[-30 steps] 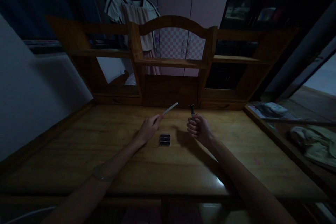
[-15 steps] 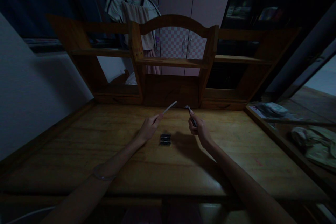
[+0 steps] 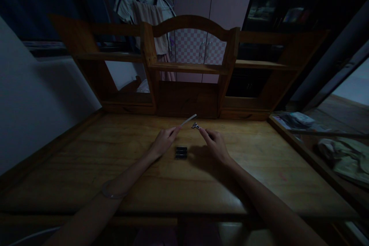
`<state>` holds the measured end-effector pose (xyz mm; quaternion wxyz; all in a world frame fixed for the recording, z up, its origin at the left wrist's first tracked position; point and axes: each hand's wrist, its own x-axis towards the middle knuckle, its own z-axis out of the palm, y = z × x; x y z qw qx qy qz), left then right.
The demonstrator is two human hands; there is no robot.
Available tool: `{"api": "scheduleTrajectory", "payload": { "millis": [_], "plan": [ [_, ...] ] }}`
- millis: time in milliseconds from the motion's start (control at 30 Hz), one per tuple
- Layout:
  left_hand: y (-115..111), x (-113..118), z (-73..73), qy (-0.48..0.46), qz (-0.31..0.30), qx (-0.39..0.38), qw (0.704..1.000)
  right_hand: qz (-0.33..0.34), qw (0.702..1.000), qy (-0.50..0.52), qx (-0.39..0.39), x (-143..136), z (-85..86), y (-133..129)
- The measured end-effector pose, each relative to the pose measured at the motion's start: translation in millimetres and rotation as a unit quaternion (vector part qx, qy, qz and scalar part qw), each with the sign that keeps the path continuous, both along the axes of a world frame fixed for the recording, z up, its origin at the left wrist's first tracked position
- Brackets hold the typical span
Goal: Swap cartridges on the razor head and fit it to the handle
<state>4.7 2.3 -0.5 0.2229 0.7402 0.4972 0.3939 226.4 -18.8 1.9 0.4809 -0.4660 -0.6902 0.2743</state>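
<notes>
My left hand (image 3: pixel 165 141) is closed around one end of a thin whitish stick (image 3: pixel 188 119), whose free end slants up and to the right. Closed on a small wrench-like tool (image 3: pixel 195 125), my right hand (image 3: pixel 216 144) covers most of its dark handle. The tool's shiny metal head points left, just below the stick's free end, and I cannot tell whether the two touch. Between my hands, nearer to me, a small flat block of dark bars (image 3: pixel 181 152) lies on the wooden desk (image 3: pixel 123 177); its details are too dim to make out.
A wooden shelf unit (image 3: pixel 188 68) with small drawers stands along the desk's back edge. At the right, a lower surface holds a packet (image 3: pixel 301 119) and crumpled cloth (image 3: pixel 348 157). A wall (image 3: pixel 43 96) borders the left side. Clothes (image 3: pixel 150 15) hang behind the shelves.
My right hand has turned, swinging the tool's head left and slightly down toward the stick. The stick has tipped slightly lower, its tip shifting right. The dark block stays put.
</notes>
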Motion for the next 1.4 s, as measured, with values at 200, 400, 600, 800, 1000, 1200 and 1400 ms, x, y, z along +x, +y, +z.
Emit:
{"api": "scheduleTrajectory", "payload": {
  "millis": [200, 400, 600, 800, 1000, 1200, 1400],
  "plan": [
    [2, 1, -6.6, 0.033, -0.023, -0.010, 0.999, -0.049, 0.998, -0.040, 0.017, 2, -8.5, 8],
    [3, -3, -4.3, 0.019, 0.002, 0.003, 1.000, -0.086, 0.994, -0.045, 0.040, 5, -4.2, 6],
    [0, -1, -2.4, 0.004, -0.049, 0.002, 0.999, -0.097, 0.992, -0.057, 0.056, 5, -2.1, 5],
    [4, -4, -1.6, -0.023, -0.072, -0.025, 0.997, -0.109, 0.984, -0.112, 0.091, 6, 3.5, 2],
    [8, -4, -4.5, -0.029, -0.086, -0.052, 0.995, -0.162, 0.955, -0.207, 0.137, 12, 2.7, 5],
    [11, -2, -8.0, -0.011, -0.030, -0.032, 0.999, -0.165, 0.948, -0.238, 0.135, 13, -2.9, 10],
    [10, -5, -7.1, -0.021, -0.037, -0.012, 0.999, -0.164, 0.947, -0.240, 0.133, 13, -2.7, 9]
  ]
}}
